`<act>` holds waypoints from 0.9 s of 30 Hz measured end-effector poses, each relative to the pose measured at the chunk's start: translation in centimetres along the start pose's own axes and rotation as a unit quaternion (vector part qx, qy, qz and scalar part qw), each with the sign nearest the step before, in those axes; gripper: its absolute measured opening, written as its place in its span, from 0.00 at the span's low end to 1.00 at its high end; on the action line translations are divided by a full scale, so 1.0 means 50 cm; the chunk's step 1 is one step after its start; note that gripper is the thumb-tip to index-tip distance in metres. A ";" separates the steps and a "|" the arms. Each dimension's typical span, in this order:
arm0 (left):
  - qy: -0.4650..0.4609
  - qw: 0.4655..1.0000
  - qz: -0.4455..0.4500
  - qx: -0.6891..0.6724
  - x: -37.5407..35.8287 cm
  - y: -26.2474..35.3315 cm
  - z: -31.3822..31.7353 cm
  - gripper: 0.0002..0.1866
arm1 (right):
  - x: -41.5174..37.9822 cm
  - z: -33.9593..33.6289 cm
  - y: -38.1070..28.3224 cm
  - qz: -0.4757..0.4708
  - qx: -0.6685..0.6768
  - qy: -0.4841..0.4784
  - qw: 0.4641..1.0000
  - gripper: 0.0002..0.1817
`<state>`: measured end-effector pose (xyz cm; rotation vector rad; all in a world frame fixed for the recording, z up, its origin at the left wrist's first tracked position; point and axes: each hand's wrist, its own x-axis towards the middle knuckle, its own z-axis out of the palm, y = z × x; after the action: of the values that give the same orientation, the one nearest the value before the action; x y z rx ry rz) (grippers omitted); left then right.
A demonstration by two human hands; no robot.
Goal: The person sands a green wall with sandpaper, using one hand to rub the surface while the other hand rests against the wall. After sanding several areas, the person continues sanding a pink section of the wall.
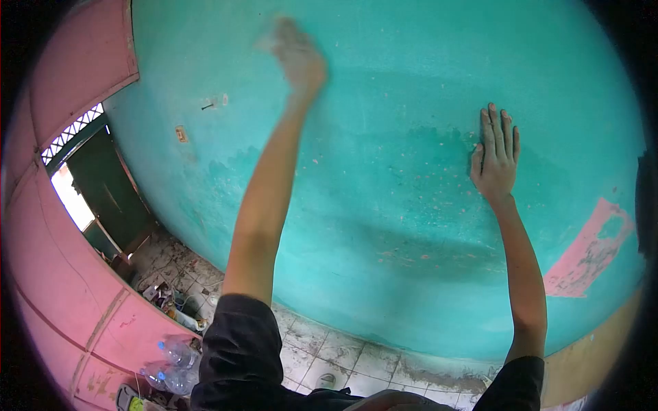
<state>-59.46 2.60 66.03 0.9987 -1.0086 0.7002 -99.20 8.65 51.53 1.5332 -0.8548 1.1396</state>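
Observation:
My left hand is raised high against the turquoise wall, smeared by motion. A pale blur shows by its fingers; whether that is a held thing I cannot make out. Lower and to the right, my right hand lies flat on the same wall with fingers stretched upward and nothing in it. Its fingertips look dusty. Between the hands the paint is darker in patches and dotted with small pale chips.
A pink patch marks the wall at right. A nail and a switch plate are at left. Beyond the pink partition stands a dark green door. Plastic bottles stand low left; the tiled floor is dirty.

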 end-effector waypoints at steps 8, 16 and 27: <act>-0.060 0.977 0.205 -0.006 0.009 -0.022 -0.028 0.33 | -0.002 0.002 0.001 0.002 0.004 0.002 1.000 0.31; -0.028 0.987 0.151 0.043 0.036 0.034 0.028 0.33 | -0.001 -0.010 -0.008 0.023 -0.007 -0.001 1.000 0.32; -0.032 0.998 0.037 0.049 0.165 -0.018 0.040 0.33 | -0.080 -0.169 0.223 -0.020 0.141 -0.069 0.987 0.33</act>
<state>-56.17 0.72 73.66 1.0789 -1.0793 0.7896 -112.74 13.98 51.56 1.8728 -0.7739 1.1728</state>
